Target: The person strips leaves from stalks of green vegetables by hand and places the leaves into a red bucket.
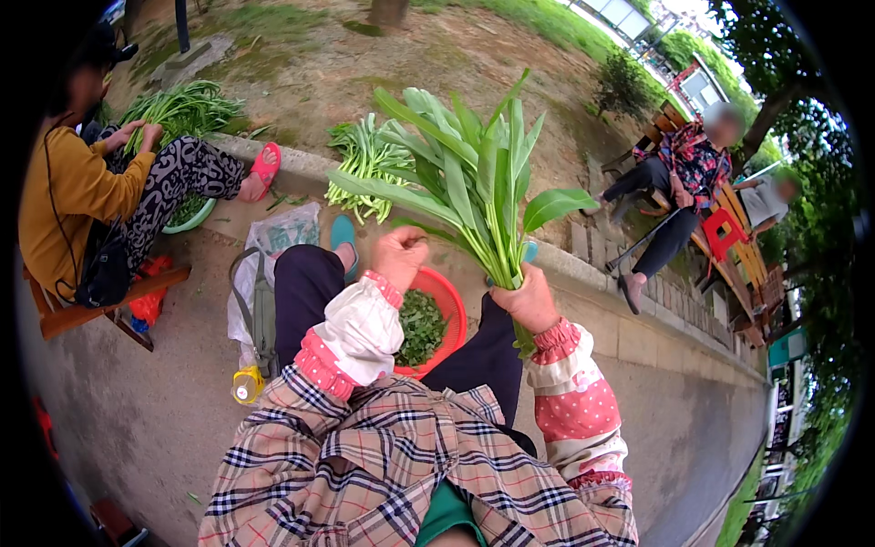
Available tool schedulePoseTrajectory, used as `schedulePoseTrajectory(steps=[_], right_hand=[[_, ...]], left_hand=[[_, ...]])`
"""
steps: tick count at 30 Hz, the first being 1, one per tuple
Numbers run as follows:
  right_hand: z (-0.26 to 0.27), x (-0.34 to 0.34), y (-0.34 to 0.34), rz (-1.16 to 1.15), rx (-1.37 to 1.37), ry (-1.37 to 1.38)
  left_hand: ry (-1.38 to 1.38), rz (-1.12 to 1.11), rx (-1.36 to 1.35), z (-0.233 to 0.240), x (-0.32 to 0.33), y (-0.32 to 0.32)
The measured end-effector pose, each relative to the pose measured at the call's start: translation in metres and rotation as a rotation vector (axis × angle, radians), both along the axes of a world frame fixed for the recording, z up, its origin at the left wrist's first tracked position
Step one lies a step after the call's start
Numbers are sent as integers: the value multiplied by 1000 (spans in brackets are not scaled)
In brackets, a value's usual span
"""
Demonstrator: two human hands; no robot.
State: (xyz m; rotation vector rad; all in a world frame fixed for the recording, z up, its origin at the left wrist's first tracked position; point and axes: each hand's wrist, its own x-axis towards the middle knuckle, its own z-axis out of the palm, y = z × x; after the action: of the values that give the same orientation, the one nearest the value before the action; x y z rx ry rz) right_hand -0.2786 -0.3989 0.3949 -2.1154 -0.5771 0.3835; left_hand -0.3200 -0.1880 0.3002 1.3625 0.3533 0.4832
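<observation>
My right hand (526, 299) grips a bunch of leafy green stalks (502, 236) by the lower stems, leaves fanned upward. These look like water spinach. To its left, my left hand (400, 258) has its fingers curled together beside an outer leaf of the bunch. Whether anything is pinched in it cannot be made out. Below my hands, between my knees, a red plastic basket (456, 316) contains torn green leaves (420, 328). A pile of similar stalks (366, 174) lies by the curb, beyond my left foot.
A concrete curb (301, 164) runs across the front. By my left leg are a grey-green strap bag (262, 311), a plastic bag (284, 229) and a yellow-capped bottle (246, 386). A seated person (89, 184) handles greens at left. Others sit on wooden benches (735, 246) at right.
</observation>
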Motion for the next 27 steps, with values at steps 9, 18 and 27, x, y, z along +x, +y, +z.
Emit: schedulePoseTrajectory(steps=[9,18,27], right_hand=[[-9,-1,2,-157,-122,-217],[-23,-3,19,90,294,120],[-24,-4,34,99,630,305]], left_hand=[[169,-272,248,-43,-19,-4],[-185,-847,-270,-21,-18,-53],[-269,-560,76,17,-23,-66]])
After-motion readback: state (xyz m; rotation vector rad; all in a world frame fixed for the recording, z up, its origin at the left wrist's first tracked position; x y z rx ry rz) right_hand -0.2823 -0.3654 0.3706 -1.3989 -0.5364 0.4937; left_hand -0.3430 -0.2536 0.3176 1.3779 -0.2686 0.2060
